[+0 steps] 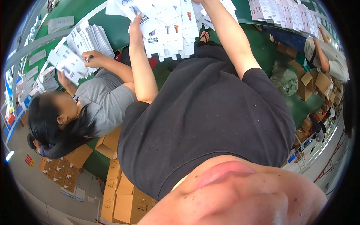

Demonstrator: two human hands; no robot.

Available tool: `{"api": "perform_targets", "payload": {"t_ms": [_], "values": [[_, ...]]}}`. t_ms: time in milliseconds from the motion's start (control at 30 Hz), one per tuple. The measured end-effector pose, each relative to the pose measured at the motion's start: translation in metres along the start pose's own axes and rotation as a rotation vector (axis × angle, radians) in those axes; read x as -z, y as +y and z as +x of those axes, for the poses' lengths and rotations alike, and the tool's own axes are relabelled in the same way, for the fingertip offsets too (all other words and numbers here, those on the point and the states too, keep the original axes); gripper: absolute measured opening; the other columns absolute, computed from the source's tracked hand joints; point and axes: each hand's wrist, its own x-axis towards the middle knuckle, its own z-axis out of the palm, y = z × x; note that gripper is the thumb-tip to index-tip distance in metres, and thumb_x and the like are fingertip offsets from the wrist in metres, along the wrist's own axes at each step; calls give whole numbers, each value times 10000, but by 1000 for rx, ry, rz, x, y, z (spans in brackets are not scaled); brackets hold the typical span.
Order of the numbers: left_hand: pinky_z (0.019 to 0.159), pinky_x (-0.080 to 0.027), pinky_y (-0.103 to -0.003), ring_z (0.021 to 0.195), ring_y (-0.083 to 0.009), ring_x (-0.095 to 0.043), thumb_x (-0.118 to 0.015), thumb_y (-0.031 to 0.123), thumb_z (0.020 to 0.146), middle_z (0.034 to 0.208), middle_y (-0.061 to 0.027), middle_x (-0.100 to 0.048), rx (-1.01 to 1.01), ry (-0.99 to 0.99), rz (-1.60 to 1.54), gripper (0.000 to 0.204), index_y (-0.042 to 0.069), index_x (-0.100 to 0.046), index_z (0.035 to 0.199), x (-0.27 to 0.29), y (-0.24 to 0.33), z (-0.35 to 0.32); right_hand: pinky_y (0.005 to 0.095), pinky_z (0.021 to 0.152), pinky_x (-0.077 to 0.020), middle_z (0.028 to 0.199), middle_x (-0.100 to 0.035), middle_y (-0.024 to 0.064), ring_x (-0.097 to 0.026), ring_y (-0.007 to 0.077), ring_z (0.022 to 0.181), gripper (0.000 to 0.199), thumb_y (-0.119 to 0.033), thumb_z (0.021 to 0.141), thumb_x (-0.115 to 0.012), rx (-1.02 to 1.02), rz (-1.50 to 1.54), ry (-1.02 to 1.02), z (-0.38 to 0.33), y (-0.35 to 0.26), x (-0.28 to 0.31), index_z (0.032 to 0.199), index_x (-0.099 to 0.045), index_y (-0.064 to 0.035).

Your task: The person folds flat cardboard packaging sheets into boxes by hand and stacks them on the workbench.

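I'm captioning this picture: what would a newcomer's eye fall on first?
Probably the wearer's black shirt, filling the middle. At the top, white printed sheets overlap, with the left hand touching them. At the left, a co-worker in grey holds a pen near more white sheets.

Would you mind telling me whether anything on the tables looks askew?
Mildly: the white printed sheets before the wearer overlap at uneven angles with a ragged near edge, whereas the pale boxes at upper right stand in a tidy row. No spill is visible.
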Motion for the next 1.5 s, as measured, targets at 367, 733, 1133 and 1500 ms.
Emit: {"api": "perform_targets", "payload": {"t_ms": [367,733,1133,1500], "values": [[843,-576,-381,987,-351,-679,-772,81,810,1226,-289,-599,1,-212,381,761,-31,-361,1442,-48,-14,-66,421,870,-562,1178,-688,258,-716,331,996,619,-412,931,-711,164,108,278,-128,100,23,1258,-593,100],[808,-594,-371,956,-325,-692,-800,78,773,1176,-285,-618,-126,-277,533,769,-60,-379,1401,-132,-34,-100,379,899,-544,1192,-679,256,-675,340,1060,590,-370,916,-723,207,-810,230,-235,51,56,1294,-597,65],[782,-604,-358,936,-322,-712,-812,65,781,1126,-262,-651,-65,23,648,708,-67,-419,1354,-200,-76,-118,458,1002,-497,1352,-643,156,-691,221,1082,653,-488,889,-647,161,-153,-1060,-363,-157,30,1400,-598,-84],[883,-559,-346,1000,-315,-673,-799,59,810,1198,-245,-617,-199,169,440,689,-48,-419,1375,-215,-104,-165,449,1004,-494,1313,-645,182,-683,251,1082,660,-422,861,-651,264,39,-1197,-368,-141,80,1396,-580,-42]]}}
